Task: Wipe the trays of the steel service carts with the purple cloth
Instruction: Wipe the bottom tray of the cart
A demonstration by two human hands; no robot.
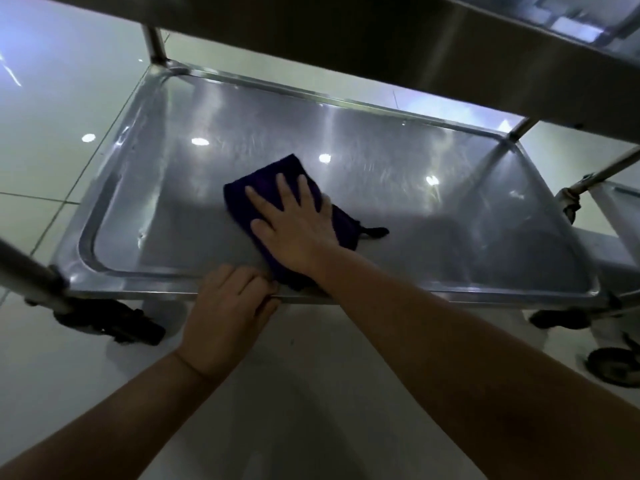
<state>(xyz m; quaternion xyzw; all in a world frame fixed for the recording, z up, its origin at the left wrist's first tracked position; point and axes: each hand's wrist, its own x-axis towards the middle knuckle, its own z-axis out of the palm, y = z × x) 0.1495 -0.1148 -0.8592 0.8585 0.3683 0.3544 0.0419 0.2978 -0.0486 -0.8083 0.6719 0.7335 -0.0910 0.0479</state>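
While my right hand [294, 223] lies flat on the cloth [273, 209], fingers spread and palm pressing it onto the floor of the lower tray [433, 216], I judge the step in hand to be the wiping of this tray, somewhere mid-surface. My left hand [228, 306] sits just beside and nearer me than the right, fingers curled over the tray's near rim, apparently steadying the cart (nothing else is in it). The two hands are close but not touching, as far as I can see.

The cloth is folded into a rough oblong. Its long axis runs from the near rim by my left fingertips away toward the far left corner, the far end showing beyond my right fingertips, and a small dark tab trails out on the right past my wrist.

The steel to the right of my right hand is bare, as is the far strip, so the next move likely calls for a flat sweep outward with even pressure, keeping the fold from unrolling under the palm. An upper tray [450, 39] hangs above my hands.
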